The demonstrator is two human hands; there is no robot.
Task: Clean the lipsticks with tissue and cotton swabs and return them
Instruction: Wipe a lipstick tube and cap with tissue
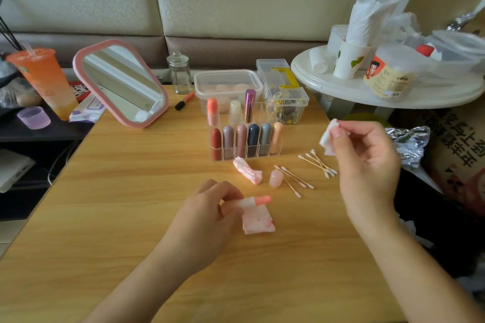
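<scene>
**pinkshelf:** ok so where's the lipstick rn?

**mossy_k:** The left hand [210,213] has it. Fingers are curled and pinching the pale tube of the uncapped coral-pink lipstick [258,200], with the pink tip poking out to the right past the fingertips. It sits right over a folded white tissue with pink smears [259,224] lying on the light wooden table [118,217]. Can't tell if the two actually touch.

**pinkshelf:** and the other hand?

**mossy_k:** The right hand [367,157] is raised, well apart off to the right, thumb and forefinger pinching a small plain white tissue pad [326,139]. Between the hands a rounded pale pink cap [276,178] stands beside the wooden-stick cotton swabs [319,162]. There's a crumpled pink-stained tissue [248,173] just in front of the clear acrylic organizer [231,157], which holds the capsule-shaped lipsticks [241,140] upright.
</scene>
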